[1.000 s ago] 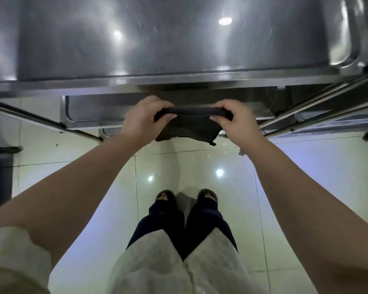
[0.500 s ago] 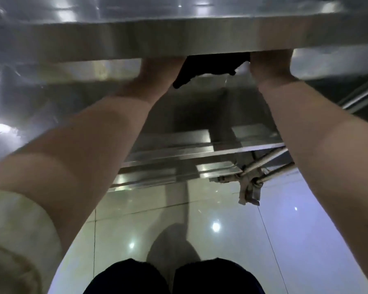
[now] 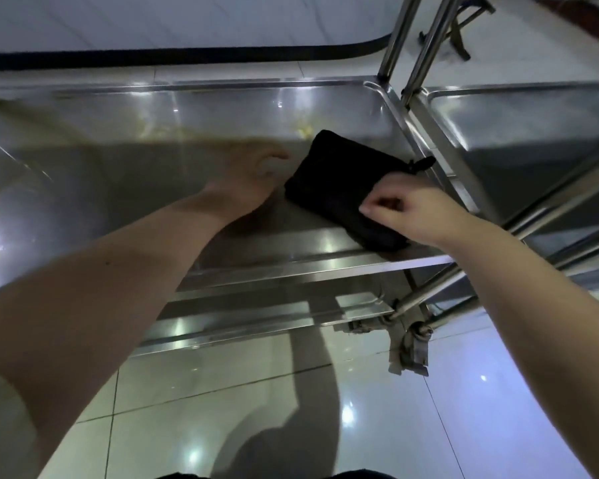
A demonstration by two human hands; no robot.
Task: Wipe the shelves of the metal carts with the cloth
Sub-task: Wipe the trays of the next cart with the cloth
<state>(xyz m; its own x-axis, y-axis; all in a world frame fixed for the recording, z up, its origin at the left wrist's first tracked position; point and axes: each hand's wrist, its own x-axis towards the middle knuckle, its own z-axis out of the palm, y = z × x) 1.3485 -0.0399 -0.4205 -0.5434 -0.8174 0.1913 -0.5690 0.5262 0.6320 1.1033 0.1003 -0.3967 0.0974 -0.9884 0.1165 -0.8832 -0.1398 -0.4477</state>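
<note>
Black cloth (image 3: 339,188) near shelf (image 3: 146,112) right edge; right hand (image 3: 416,209) pinches it; left hand (image 3: 251,178) spread beside.

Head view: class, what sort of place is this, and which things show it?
Likely a canteen or commercial kitchen: a stainless-steel cart shelf, a second cart beside it, a glossy tiled floor, and a black cloth on the shelf.
</note>
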